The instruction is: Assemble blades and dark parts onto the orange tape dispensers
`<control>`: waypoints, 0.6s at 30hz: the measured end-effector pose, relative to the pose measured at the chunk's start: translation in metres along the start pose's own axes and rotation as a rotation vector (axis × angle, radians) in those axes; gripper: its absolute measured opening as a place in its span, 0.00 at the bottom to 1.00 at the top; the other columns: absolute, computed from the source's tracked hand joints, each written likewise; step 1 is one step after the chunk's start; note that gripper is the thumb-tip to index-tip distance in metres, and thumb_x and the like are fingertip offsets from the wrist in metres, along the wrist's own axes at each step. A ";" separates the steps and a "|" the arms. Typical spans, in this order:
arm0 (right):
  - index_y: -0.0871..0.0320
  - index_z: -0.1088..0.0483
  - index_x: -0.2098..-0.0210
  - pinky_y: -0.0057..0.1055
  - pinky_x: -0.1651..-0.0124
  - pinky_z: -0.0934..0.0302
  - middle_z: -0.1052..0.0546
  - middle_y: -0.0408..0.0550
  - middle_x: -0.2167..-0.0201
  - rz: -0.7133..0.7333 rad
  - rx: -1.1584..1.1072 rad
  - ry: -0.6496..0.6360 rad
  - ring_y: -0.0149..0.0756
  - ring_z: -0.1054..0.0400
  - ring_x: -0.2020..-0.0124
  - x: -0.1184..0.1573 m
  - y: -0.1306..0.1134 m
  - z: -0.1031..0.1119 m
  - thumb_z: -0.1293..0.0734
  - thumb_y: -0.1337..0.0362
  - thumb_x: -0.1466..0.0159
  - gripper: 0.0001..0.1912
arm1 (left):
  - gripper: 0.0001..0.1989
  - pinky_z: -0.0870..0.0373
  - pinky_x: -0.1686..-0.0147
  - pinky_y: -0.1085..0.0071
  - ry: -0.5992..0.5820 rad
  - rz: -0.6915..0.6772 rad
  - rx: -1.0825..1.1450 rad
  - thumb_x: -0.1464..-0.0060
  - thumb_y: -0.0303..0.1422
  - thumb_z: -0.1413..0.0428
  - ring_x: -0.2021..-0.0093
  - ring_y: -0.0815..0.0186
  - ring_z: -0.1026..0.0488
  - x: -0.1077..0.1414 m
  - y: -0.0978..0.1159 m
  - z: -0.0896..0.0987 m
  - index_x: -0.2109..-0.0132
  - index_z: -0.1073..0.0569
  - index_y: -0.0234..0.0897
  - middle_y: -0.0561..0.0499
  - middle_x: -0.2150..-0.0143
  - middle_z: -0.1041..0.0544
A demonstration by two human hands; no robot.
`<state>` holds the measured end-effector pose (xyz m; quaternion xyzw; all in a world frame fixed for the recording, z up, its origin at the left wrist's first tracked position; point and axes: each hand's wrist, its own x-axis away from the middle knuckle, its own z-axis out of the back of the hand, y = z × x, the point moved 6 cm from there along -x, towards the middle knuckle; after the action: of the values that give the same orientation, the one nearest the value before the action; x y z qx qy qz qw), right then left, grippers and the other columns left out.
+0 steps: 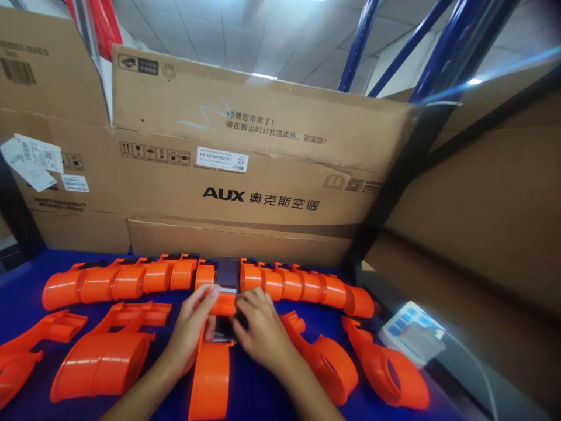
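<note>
An orange plastic piece with a ring-shaped lower part lies in front of me at the centre. My left hand grips its upper end, thumb on top and fingers beneath. From the right, my right hand pinches the same end with bent fingers. Between the hands a dark, shiny part shows, partly covered by the fingers. Just beyond them stands a dark strip with a pale serrated edge, in a row of orange pieces.
Larger orange pieces lie left and others right on the blue surface. Cardboard walls the back. A pale device with a cable sits at right, near a dark post.
</note>
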<state>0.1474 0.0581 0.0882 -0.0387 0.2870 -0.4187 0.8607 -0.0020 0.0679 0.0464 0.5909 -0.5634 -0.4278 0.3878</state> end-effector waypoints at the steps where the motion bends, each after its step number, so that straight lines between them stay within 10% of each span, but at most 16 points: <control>1: 0.55 0.27 0.60 0.42 0.50 0.39 0.23 0.51 0.56 -0.014 -0.038 0.037 0.46 0.34 0.52 -0.001 0.001 0.005 0.34 0.69 0.32 0.04 | 0.22 0.48 0.86 0.79 0.002 0.003 -0.006 0.46 0.55 0.38 0.88 0.77 0.43 -0.001 -0.001 0.001 0.63 0.29 0.40 0.62 0.85 0.36; 7: 0.54 0.24 0.59 0.37 0.52 0.37 0.21 0.48 0.61 -0.145 -0.436 0.244 0.42 0.30 0.56 -0.002 0.009 0.026 0.37 0.60 0.27 0.10 | 0.22 0.49 0.85 0.78 -0.016 0.037 -0.067 0.42 0.55 0.42 0.88 0.75 0.44 0.001 -0.007 0.000 0.57 0.27 0.40 0.62 0.86 0.37; 18: 0.57 0.23 0.60 0.32 0.59 0.36 0.21 0.46 0.66 -0.297 -0.883 0.156 0.37 0.30 0.65 -0.002 0.012 0.006 0.28 0.54 0.34 0.12 | 0.21 0.50 0.85 0.78 -0.178 -0.013 -0.156 0.39 0.52 0.44 0.88 0.73 0.45 0.011 0.001 -0.015 0.51 0.30 0.40 0.64 0.87 0.38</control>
<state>0.1577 0.0661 0.0909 -0.4101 0.4928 -0.3767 0.6687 0.0116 0.0564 0.0513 0.5223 -0.5568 -0.5237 0.3780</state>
